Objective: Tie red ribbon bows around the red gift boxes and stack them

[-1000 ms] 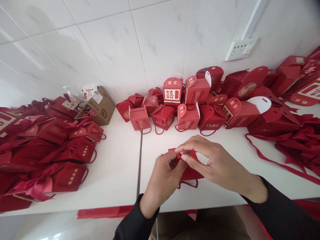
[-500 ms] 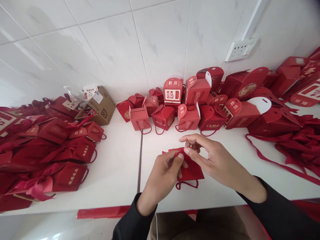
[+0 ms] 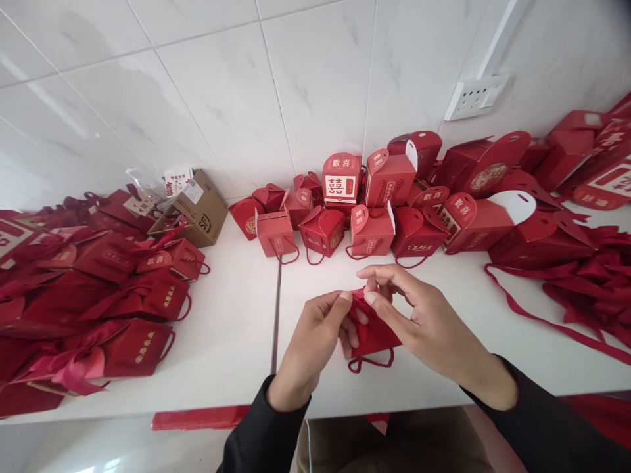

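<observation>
A small red gift box with a twisted cord handle stands on the white table before me. At its top, a red ribbon is caught between my two hands. My left hand pinches the ribbon with thumb and forefinger, its other fingers curled against the box's left side. From the right, my right hand holds another part of the ribbon between thumb and fingertips. The fingers partly cover the ribbon and the box's top.
Several red boxes line the tiled wall, some stacked. Ribboned boxes crowd the left, with a cardboard box behind. Loose red ribbons pile up at right. A socket is on the wall.
My left hand has shifted slightly; its thumb has moved up and left along the ribbon, and its other fingers now show by the box's side. My right hand has barely moved.
</observation>
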### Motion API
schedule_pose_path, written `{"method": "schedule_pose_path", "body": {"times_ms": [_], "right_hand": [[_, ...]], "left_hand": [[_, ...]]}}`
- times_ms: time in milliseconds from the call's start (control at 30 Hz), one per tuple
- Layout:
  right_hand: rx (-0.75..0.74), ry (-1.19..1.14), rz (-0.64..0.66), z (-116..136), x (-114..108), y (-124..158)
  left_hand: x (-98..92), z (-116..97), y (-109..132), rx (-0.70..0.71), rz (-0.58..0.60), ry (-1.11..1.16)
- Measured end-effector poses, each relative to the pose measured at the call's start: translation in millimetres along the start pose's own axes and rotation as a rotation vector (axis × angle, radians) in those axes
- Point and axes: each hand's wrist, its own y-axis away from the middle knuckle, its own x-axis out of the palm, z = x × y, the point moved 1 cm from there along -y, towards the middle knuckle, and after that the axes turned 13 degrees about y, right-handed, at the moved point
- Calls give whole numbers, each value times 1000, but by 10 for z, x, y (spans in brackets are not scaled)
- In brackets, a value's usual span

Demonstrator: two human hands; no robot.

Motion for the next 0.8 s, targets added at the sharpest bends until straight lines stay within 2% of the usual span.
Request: {"method": "schedule_pose_path", "body": {"times_ms": [100, 267, 400, 567, 667, 800], "right_hand": [[-60, 19, 33, -29, 16, 40], [-67, 26, 88, -81, 14, 65], [44, 53, 150, -79, 6, 75], [132, -55, 294, -63, -28, 51], [138, -63, 276, -101, -45, 2], [139, -11, 183, -173, -5, -54]], "left_hand": [[-14, -3, -4, -20, 6, 100], [-33, -15, 19, -22, 14, 87], [-40, 2, 16, -8, -2, 100], [-61, 31, 3, -3, 8, 117], [-75, 36, 4, -9, 31, 134], [-77, 31, 6, -20, 59, 126]]}}
